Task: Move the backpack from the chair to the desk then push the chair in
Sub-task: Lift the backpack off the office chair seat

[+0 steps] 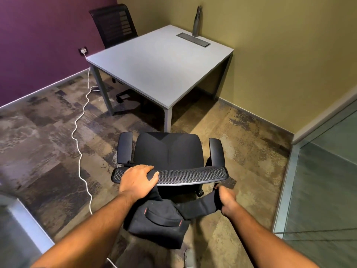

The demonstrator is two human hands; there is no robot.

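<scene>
A black office chair (pixel 170 151) stands in front of me with its seat bare, a short way back from the grey desk (pixel 158 68). A black backpack (pixel 158 225) with small red marks hangs behind the chair's backrest, close to my body. My left hand (pixel 137 180) lies over the top edge of the backrest and presses one black strap against it. My right hand (pixel 227 200) is closed around the other strap, behind and below the backrest's right end.
A second black chair (pixel 114 24) is tucked in at the desk's far side. A grey bottle (pixel 197 22) stands by the cable hatch (pixel 193 40). A white cable (pixel 81 136) runs across the carpet on the left. A glass partition (pixel 318 180) closes the right side.
</scene>
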